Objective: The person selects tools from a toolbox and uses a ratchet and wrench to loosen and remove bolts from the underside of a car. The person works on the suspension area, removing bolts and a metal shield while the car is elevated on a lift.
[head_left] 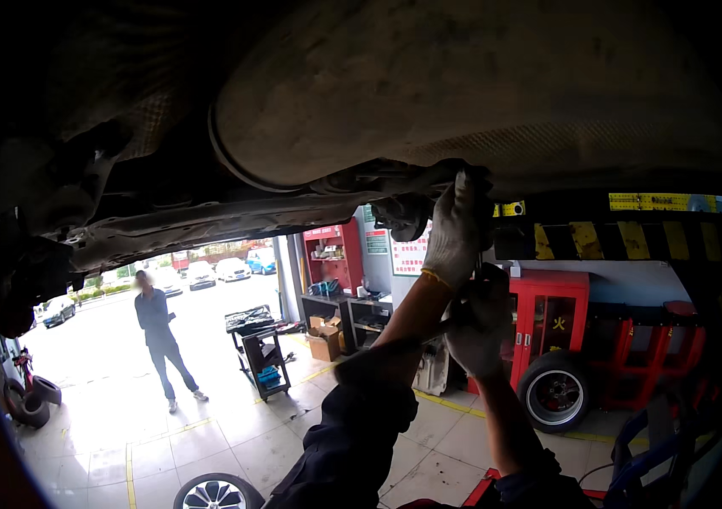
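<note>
Overhead is a car's underside, with a large rounded dull-metal shell (pixel 361 110) filling the upper middle. My left hand (pixel 452 233), in a pale knitted glove, reaches up to its lower edge. Its fingers are closed near a dark part in deep shadow; what they hold is hidden. Just below and to the right, my right hand (pixel 478 335), also gloved, is closed around a dark tool (pixel 382 356). Part of that tool sticks out toward the lower left, across my left forearm. Its kind is too dark to make out.
A person (pixel 161 331) stands on the left by the bright doorway. Behind my arms are a black tool cart (pixel 261 352), a cardboard box (pixel 323 339), a red cabinet (pixel 547 318) and a leaning wheel (pixel 554 393). Another wheel (pixel 218 492) lies at the bottom. A yellow-black striped beam (pixel 624 242) hangs right.
</note>
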`<state>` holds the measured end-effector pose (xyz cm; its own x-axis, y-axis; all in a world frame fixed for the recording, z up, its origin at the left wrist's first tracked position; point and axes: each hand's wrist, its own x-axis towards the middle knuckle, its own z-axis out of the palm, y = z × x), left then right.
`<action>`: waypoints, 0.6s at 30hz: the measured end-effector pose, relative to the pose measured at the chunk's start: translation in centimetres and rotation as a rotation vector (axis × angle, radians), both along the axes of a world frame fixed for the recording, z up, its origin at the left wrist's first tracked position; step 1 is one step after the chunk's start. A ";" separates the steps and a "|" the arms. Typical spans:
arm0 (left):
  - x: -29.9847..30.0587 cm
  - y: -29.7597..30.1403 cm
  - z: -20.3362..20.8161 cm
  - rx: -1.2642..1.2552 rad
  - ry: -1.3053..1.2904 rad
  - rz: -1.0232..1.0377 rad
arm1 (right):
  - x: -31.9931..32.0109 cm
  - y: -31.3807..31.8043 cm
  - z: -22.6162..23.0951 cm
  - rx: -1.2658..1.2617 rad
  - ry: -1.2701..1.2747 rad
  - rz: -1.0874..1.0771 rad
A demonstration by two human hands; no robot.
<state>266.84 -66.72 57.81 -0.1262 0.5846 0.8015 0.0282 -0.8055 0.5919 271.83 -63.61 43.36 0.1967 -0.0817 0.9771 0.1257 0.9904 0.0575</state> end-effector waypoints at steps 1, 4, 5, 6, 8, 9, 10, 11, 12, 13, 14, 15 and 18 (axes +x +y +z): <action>0.5 0.4 0.4 -0.013 -0.017 0.047 | 0.2 1.0 0.0 -0.113 -0.103 0.385; -0.2 0.6 0.3 -0.054 -0.048 -0.232 | 1.2 1.3 -0.7 -0.266 -0.150 1.363; -1.2 1.8 0.2 0.006 -0.005 -0.328 | 1.6 0.8 -1.2 -0.282 -0.147 1.230; -1.5 1.9 0.8 0.070 0.050 -0.426 | 1.9 0.7 -1.0 -0.277 -0.144 1.099; -1.8 1.9 0.8 -0.057 -0.098 -0.534 | 2.0 0.7 -0.6 -0.258 -0.131 0.832; -1.9 1.9 0.5 -0.039 -0.035 -0.309 | 1.7 0.7 -0.3 -0.245 -0.122 0.700; -2.1 2.1 0.4 0.068 0.135 0.021 | 0.6 0.8 0.3 -0.083 0.056 0.418; -2.4 2.3 0.4 0.190 0.280 0.297 | 1.8 0.2 0.0 -0.013 -0.006 -0.121; -2.3 2.2 0.4 0.274 0.379 0.474 | 1.8 -1.2 0.5 0.006 -0.003 -0.145; -1.9 3.0 0.7 0.139 0.239 0.276 | 1.4 -2.3 0.9 0.026 0.000 -0.168; -1.9 3.7 0.9 0.143 0.200 0.267 | 0.5 0.4 -0.5 0.011 -0.018 -0.211; -1.9 4.5 1.1 0.150 0.161 0.250 | 0.5 1.9 -1.0 0.005 -0.028 -0.372; -1.1 5.3 0.8 0.007 0.012 -0.070 | 3.5 2.9 -0.6 -0.197 -0.253 2.128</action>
<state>265.73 -61.38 58.65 -0.0755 0.5861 0.8067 -0.0208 -0.8098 0.5864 275.29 -60.73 42.76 -0.2724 0.1082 0.9561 -0.8831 -0.4225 -0.2039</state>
